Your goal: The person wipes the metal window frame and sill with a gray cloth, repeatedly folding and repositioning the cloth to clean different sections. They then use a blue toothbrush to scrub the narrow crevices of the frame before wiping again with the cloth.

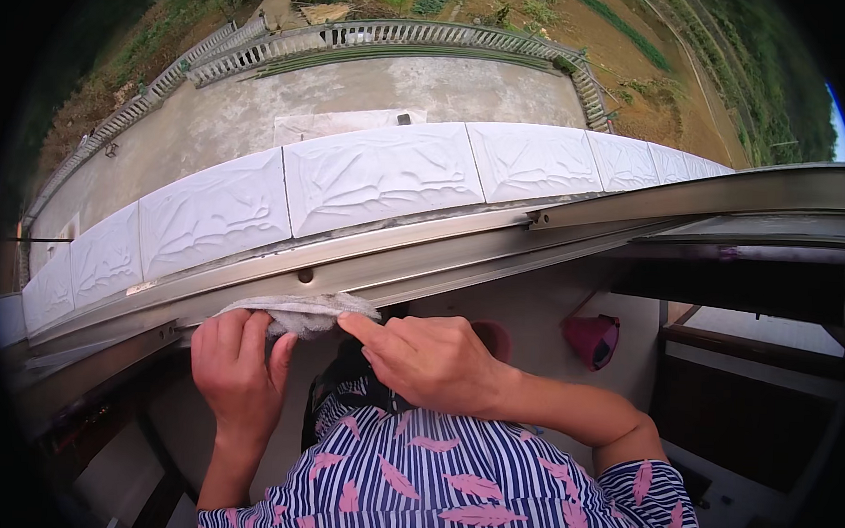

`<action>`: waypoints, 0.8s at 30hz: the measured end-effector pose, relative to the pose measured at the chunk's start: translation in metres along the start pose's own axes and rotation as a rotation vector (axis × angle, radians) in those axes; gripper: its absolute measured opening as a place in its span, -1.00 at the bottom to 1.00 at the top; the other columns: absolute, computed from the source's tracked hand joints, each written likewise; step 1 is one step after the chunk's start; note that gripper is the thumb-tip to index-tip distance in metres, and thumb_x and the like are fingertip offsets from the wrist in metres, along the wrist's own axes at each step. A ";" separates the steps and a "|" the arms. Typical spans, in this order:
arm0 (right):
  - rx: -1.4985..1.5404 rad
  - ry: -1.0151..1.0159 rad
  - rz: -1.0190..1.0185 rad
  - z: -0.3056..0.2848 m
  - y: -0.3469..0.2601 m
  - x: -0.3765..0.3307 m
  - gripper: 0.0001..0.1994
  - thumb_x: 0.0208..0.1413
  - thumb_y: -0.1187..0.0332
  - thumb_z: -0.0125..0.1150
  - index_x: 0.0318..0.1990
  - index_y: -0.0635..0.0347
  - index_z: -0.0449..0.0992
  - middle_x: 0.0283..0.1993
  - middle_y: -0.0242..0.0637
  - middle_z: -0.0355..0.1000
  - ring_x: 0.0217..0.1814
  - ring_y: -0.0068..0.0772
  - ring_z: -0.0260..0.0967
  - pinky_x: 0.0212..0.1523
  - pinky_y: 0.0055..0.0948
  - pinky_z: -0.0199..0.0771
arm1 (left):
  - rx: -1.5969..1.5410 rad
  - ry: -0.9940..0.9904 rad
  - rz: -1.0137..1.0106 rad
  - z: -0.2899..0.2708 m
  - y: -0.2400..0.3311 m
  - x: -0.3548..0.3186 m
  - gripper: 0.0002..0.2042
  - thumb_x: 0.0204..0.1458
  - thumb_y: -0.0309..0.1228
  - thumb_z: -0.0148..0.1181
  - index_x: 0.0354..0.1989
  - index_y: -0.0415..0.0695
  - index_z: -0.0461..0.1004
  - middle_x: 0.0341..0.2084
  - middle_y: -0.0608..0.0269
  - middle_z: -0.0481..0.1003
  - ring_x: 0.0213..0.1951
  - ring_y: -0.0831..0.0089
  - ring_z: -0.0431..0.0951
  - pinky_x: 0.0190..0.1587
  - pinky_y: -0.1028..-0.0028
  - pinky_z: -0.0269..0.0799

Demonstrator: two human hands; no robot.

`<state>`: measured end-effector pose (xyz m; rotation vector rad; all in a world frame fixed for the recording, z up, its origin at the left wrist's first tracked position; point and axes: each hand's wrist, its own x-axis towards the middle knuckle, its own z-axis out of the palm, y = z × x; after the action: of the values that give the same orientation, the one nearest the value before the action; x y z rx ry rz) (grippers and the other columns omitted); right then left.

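A crumpled grey cloth (301, 317) lies against the inner edge of the metal window track (394, 268). My left hand (238, 358) grips the cloth's left part, fingers curled over it and thumb alongside. On the cloth's right end presses the extended index finger of my right hand (438, 358); its other fingers are curled under and partly hidden. Whether those curled fingers also pinch some cloth is hard to see. A round hole shows in the track just above the cloth.
White relief tiles (384, 174) form the outer sill. Beyond lies a concrete yard (223, 108) with a balustrade (374, 44). A sliding window frame (704, 195) runs along the right. Indoors, a pink bag-like item (591, 342) and a pink bucket-like container (492, 339) are on the floor.
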<state>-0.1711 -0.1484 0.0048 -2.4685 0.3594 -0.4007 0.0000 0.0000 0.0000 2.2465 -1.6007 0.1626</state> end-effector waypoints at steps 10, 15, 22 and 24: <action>0.265 -0.170 0.619 0.063 0.045 -0.052 -0.58 -0.02 0.10 0.40 -0.29 0.33 0.47 -0.53 -0.20 0.50 -0.55 -0.28 0.49 -0.49 -0.34 0.47 | -0.090 0.114 -0.048 0.004 -0.002 -0.003 -0.86 -0.04 -0.55 0.22 -0.29 -0.21 0.44 -0.42 0.13 0.44 -0.38 0.15 0.43 -0.30 0.28 0.31; 0.398 -0.312 0.527 0.105 0.038 -0.026 -0.64 0.03 0.15 0.35 -0.33 0.34 0.46 -0.44 -0.12 0.52 -0.43 -0.19 0.52 -0.41 -0.33 0.47 | -0.172 0.108 -0.107 0.005 -0.001 -0.005 -0.75 -0.08 -0.58 0.24 -0.18 -0.25 0.44 -0.30 0.05 0.46 -0.26 0.09 0.44 -0.20 0.26 0.34; 0.305 -0.331 0.049 0.071 0.020 -0.022 -0.80 0.09 0.32 0.25 -0.19 0.23 0.53 -0.43 -0.11 0.45 -0.40 -0.05 0.45 -0.40 -0.22 0.45 | -1.202 0.179 -0.397 -0.004 0.019 -0.025 -0.60 0.10 -0.37 0.16 0.07 -0.32 0.35 -0.04 0.03 0.45 0.05 0.27 0.43 0.17 0.32 0.25; 0.324 -0.210 -0.008 0.046 0.012 -0.020 -0.81 0.06 0.37 0.25 -0.18 0.20 0.53 -0.43 -0.19 0.45 -0.42 -0.14 0.46 -0.41 -0.29 0.48 | -1.615 0.246 -0.486 -0.011 0.025 -0.028 -0.65 0.13 -0.40 0.15 0.04 -0.30 0.32 -0.10 0.06 0.45 0.02 0.34 0.44 0.16 0.35 0.27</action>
<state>-0.1750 -0.1270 -0.0418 -2.1688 0.1806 -0.1826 -0.0313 0.0214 0.0073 1.1018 -0.4857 -0.6973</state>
